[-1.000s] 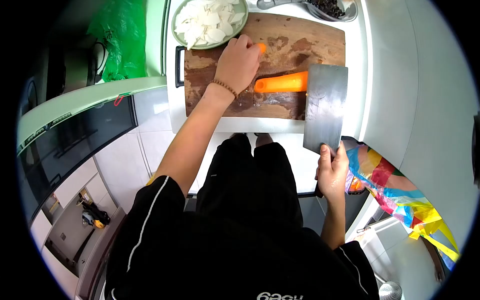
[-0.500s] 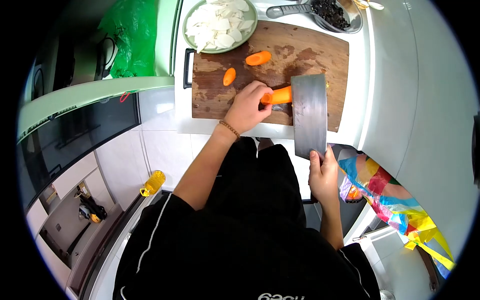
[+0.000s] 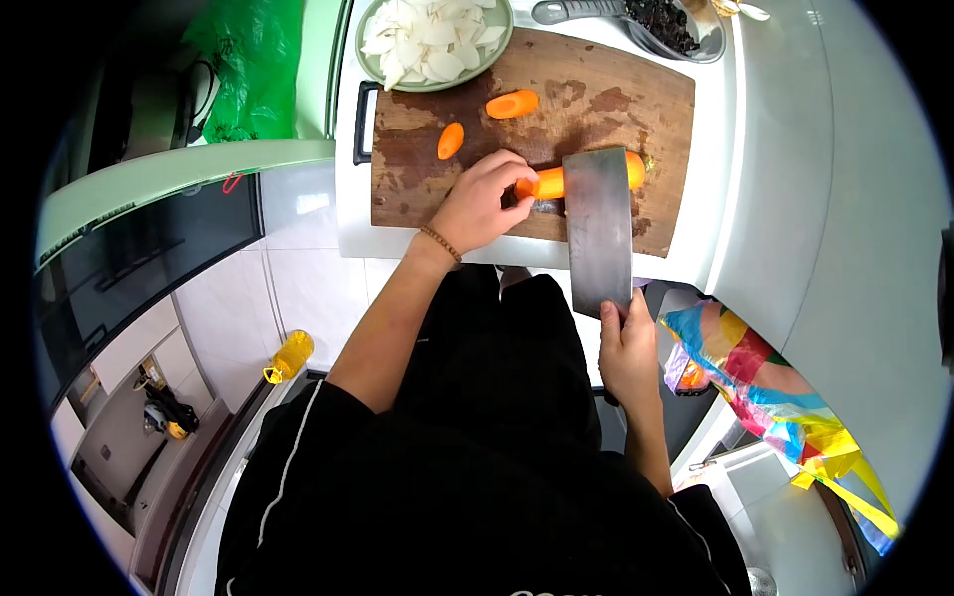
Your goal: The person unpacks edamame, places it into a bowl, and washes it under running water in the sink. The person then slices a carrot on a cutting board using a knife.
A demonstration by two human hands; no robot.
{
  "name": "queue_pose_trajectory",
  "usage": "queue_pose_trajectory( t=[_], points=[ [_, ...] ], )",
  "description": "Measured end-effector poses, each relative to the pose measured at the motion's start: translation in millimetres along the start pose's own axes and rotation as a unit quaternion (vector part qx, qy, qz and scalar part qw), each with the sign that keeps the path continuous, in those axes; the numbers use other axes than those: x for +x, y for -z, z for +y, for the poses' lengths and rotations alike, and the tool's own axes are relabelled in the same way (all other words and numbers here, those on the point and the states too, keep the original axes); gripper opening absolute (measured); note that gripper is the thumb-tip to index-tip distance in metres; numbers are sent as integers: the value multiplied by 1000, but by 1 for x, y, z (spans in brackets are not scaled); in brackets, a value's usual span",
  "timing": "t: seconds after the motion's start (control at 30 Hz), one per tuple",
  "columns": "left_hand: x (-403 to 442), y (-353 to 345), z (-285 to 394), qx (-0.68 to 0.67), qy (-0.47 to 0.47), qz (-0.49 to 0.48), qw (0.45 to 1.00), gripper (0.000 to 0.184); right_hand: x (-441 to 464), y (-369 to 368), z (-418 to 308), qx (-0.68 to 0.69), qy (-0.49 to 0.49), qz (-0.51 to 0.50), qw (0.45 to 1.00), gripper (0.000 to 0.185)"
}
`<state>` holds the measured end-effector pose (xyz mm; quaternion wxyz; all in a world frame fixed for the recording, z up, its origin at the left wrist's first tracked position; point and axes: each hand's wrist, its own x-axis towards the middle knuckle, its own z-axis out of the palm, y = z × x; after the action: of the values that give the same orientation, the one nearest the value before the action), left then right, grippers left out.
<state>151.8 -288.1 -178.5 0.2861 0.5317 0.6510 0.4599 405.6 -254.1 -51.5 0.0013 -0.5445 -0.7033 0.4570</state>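
My left hand [image 3: 484,202] is closed on the left end of a peeled carrot [image 3: 550,183], which lies on a wet wooden cutting board [image 3: 606,104]. A wide cleaver [image 3: 599,233] crosses over the carrot, and the carrot's right end shows beyond the blade. The handle of the cleaver is gripped by my right hand [image 3: 630,353], below the board's near edge. Whether the blade touches the carrot I cannot tell. Two cut pieces lie on the board farther off: a longer carrot piece [image 3: 512,104] and a smaller carrot slice [image 3: 451,141].
A green plate [image 3: 437,86] of white slices overlaps the board's far left corner. Behind the board sits a metal strainer or pan [image 3: 708,45] with dark pieces. A green plastic bag [image 3: 258,70] hangs left, a colorful bag [image 3: 755,382] right. An oil bottle [image 3: 290,356] stands at lower left.
The cleaver has shifted left along the carrot, so the carrot's right end now shows past the blade. My left hand still holds the carrot. The whole view has shifted slightly.
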Motion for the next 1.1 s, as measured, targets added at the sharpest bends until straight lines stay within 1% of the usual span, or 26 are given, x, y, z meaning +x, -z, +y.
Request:
queue_pose_trajectory(
  t=[0.4, 0.7, 0.9, 1.0, 1.1],
  points=[
    [1, -2, -3, 12, 8, -1, 1000, 25, -4, -3, -5, -4, -22, -3, 1000, 21],
    [1, -2, -4, 6, 6, 2, 1000, 25, -11, -2, -19, -59, -20, 16, 998, 21],
    [1, -3, -7, -19, 11, 12, 1000, 24, -5, 6, -31, -86, -59, -31, 994, 20],
    [1, -3, -8, -27, 44, 6, 999, 25, 0, 5, -35, -108, -66, -34, 991, 20],
    [2, -2, -6, -52, 68, -1, 996, 26, 3, 0, -31, -99, -91, -42, 990, 21]
  ],
)
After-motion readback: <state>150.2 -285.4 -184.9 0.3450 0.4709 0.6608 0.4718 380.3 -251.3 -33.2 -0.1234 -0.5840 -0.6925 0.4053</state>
